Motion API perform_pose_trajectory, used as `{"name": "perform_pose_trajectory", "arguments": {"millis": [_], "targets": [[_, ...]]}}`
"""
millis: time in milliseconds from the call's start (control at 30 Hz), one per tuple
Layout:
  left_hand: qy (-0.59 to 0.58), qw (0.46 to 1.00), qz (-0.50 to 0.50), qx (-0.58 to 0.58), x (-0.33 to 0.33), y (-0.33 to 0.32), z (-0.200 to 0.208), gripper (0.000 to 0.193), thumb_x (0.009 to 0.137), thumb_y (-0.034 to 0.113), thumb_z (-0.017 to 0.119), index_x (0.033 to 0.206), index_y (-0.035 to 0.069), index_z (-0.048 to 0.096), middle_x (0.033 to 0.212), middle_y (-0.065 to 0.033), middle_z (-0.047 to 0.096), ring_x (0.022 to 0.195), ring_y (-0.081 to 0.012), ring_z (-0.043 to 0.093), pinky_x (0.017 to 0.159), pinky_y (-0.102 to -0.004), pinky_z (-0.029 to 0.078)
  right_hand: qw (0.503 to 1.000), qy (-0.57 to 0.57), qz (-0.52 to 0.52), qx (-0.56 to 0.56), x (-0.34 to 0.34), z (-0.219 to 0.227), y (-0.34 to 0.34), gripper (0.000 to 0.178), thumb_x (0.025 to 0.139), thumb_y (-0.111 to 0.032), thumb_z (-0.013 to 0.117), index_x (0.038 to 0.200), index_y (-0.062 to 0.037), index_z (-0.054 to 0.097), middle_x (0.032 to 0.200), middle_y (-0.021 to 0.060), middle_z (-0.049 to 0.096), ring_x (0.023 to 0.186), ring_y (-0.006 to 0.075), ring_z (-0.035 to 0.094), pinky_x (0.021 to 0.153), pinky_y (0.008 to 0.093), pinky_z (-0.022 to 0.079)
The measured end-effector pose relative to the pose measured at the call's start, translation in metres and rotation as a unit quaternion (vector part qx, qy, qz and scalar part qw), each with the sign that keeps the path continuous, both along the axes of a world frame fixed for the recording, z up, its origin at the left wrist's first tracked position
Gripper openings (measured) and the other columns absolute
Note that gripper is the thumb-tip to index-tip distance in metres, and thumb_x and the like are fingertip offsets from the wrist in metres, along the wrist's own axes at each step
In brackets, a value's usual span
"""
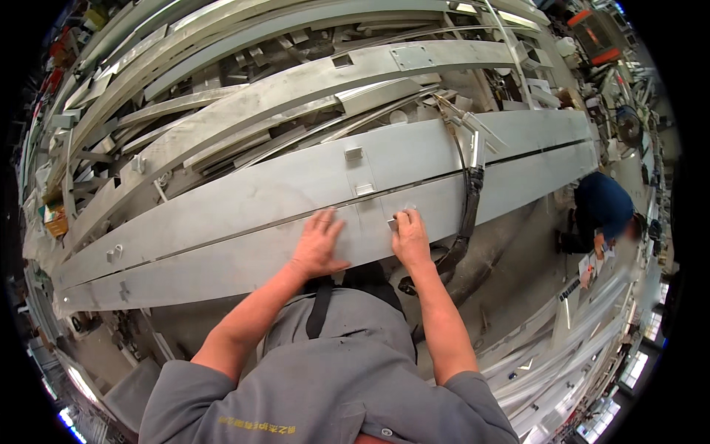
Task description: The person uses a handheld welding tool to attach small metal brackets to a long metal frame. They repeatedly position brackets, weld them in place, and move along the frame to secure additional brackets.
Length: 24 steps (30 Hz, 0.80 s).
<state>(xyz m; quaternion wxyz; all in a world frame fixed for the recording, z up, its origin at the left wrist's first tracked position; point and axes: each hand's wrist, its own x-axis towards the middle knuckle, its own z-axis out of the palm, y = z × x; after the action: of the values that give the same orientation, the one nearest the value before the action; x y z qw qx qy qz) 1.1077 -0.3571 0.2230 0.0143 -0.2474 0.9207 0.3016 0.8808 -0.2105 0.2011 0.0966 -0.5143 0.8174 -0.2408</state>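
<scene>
Two long, grey metal beams lie side by side in front of me with a dark gap between them, the far beam and the near beam. My left hand rests on or just over the near beam, fingers spread and slightly blurred, holding nothing. To its right, my right hand pinches a small metal bracket at the near beam's surface. Similar small pieces sit on the far beam, one bracket toward its back and another bracket by the gap.
A torch-like tool with a thick black cable lies across both beams at right. Behind are a curved metal beam and piled offcuts. A crouching person in blue works at far right, near plastic-wrapped lengths.
</scene>
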Motion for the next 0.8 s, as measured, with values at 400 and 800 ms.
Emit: {"name": "perform_pose_trajectory", "arguments": {"millis": [400,800], "targets": [[0.033,0.999,0.009,-0.04,-0.051,0.026,-0.018,0.106,0.054,0.051,0.089,0.143,0.012,0.046,0.156,-0.0188,0.034,0.147,-0.0389,0.026,0.122,-0.0529,0.018,0.986,-0.124,0.017,-0.114,0.0,0.0,0.015,0.02,0.078,-0.001,0.07,0.094,-0.0037,0.059,0.095,0.013,0.058,0.084,0.0352,0.062,0.072,0.0445,0.053],[0.085,0.994,0.062,-0.03,-0.058,0.03,-0.026,0.109,0.05,0.05,0.091,0.142,0.011,0.047,0.155,-0.0172,0.036,0.144,-0.0393,0.029,0.12,-0.0522,0.024,0.977,-0.178,0.065,-0.095,-0.027,0.001,0.009,0.02,0.078,-0.004,0.069,0.097,-0.0057,0.062,0.096,0.0142,0.063,0.083,0.0361,0.064,0.072,0.0441,0.055]]}}
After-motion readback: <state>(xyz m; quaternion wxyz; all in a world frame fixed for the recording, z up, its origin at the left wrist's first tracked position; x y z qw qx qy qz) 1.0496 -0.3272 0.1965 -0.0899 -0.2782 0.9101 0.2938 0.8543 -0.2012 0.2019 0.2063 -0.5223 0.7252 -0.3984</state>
